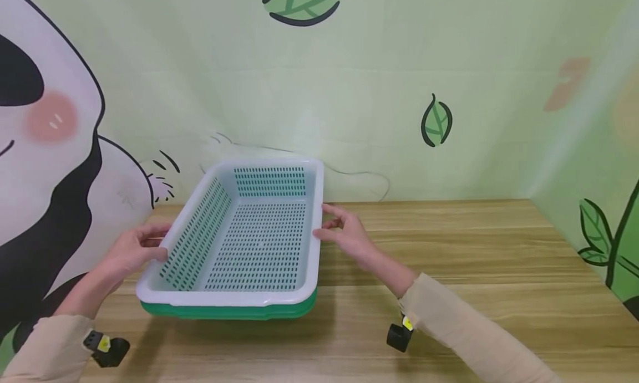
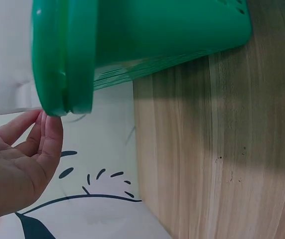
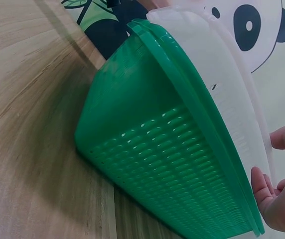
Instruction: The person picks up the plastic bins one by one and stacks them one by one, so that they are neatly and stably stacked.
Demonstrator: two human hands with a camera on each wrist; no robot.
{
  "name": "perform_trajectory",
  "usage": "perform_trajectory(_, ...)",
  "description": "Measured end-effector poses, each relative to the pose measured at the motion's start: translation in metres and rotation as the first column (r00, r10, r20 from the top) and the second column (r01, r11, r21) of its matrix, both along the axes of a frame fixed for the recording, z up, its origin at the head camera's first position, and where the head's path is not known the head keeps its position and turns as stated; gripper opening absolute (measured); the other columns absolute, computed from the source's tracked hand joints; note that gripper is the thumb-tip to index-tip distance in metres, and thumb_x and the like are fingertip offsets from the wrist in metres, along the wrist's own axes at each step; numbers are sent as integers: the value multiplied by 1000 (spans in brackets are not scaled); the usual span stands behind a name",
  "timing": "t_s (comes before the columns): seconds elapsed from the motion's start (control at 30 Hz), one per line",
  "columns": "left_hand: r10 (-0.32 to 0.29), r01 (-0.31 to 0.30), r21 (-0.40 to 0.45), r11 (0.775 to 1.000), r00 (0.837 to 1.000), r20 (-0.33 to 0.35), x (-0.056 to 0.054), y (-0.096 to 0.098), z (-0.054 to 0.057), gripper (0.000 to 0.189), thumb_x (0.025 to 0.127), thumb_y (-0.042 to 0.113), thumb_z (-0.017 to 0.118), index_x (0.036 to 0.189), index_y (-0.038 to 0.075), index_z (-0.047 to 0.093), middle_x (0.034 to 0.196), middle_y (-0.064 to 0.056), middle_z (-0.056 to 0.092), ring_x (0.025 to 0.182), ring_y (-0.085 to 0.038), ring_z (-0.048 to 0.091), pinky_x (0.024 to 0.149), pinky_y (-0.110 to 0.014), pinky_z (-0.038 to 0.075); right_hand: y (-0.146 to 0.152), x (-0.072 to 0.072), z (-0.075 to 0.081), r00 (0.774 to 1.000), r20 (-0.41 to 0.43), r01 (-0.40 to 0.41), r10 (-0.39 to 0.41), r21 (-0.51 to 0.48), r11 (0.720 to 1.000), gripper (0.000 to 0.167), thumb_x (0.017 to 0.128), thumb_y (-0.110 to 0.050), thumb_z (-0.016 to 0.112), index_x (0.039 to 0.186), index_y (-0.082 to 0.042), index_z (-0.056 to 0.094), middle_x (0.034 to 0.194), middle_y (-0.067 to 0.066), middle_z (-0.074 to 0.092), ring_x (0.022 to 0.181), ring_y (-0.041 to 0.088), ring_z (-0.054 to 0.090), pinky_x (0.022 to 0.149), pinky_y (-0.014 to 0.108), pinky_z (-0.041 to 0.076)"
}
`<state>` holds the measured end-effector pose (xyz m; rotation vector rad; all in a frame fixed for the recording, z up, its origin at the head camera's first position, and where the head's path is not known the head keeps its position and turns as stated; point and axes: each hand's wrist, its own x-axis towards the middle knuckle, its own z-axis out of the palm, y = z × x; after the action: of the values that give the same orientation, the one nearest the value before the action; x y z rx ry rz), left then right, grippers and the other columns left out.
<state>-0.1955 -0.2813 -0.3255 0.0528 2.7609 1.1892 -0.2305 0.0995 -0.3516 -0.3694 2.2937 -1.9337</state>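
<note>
A white plastic basket (image 1: 254,298) with slotted walls and floor sits nested inside green baskets (image 1: 234,312) of similar shape. In the right wrist view the white wall (image 3: 202,55) stands well above the green rim (image 3: 182,84). My left hand (image 1: 131,251) grips the left side of the white rim, thumb on top and fingers underneath. On the opposite side, my right hand (image 1: 346,233) pinches the white rim between thumb and fingers. The left fingertips (image 2: 53,132) also lie close against the green rim in the left wrist view. How many green baskets are stacked is hard to tell.
The stack stands on a wood-grain table (image 1: 449,250), left of its middle. Behind it hangs a pale green backdrop (image 1: 349,95) with leaf drawings and a large panda (image 1: 55,167) at left. Small black wrist cameras hang beneath both wrists.
</note>
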Motion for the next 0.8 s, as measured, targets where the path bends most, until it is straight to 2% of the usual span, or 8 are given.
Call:
perform_trajectory(0.17, -1, 1, 4, 1000, 1000, 5, 0, -1, -2, 63, 82, 11, 60, 136, -6, 31, 127, -29, 43, 107, -37, 48, 90, -58, 38, -1, 1, -1, 1000, 5, 14, -14, 14, 1000, 55, 79, -6, 66, 131, -7, 47, 126, 8, 50, 93, 23, 52, 67, 26, 44)
perform_trajectory(0.4, 3, -2, -21, 1000, 999, 53, -3, -3, -1, 69, 85, 21, 60, 139, -3, 26, 138, -29, 29, 120, -45, 34, 89, -61, 35, -2, 1, -1, 998, -22, 63, -62, 56, 996, 53, 78, -7, 66, 129, -7, 50, 128, 8, 49, 101, 25, 48, 70, 29, 45)
perform_trajectory(0.57, -21, 21, -26, 999, 1000, 20, -6, 1, -6, 69, 87, 24, 59, 140, -4, 24, 139, -28, 29, 117, -44, 39, 89, -58, 38, -5, 5, 0, 997, -2, 74, -74, 34, 997, 57, 77, -5, 66, 131, -6, 47, 130, 8, 48, 105, 26, 46, 76, 32, 46)
perform_trajectory(0.8, -38, 38, -5, 999, 999, -9, -8, 4, -12, 65, 89, 20, 56, 139, -6, 24, 132, -29, 37, 109, -40, 47, 82, -47, 48, -11, 11, -6, 997, 44, 68, -69, 10, 998, 67, 76, -6, 67, 136, -5, 39, 132, 11, 45, 117, 29, 40, 90, 44, 43)
